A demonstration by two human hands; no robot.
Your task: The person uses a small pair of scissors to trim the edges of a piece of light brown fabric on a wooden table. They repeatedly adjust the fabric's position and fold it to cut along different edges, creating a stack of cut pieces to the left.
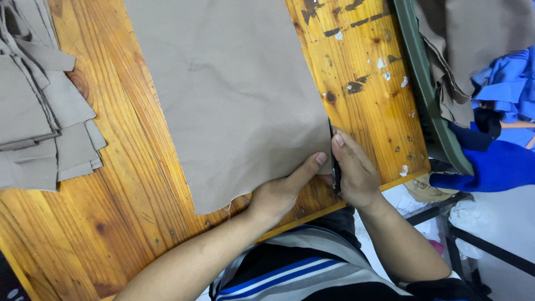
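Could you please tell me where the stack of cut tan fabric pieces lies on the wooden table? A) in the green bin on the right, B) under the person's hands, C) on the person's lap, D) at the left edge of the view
D: the stack of tan pieces lies at the view's left edge on the wooden table, apart from the large tan sheet that both hands hold.

Bright, even light from overhead puts a soft glare on the varnished table (shadows faint); everything stays sharp.
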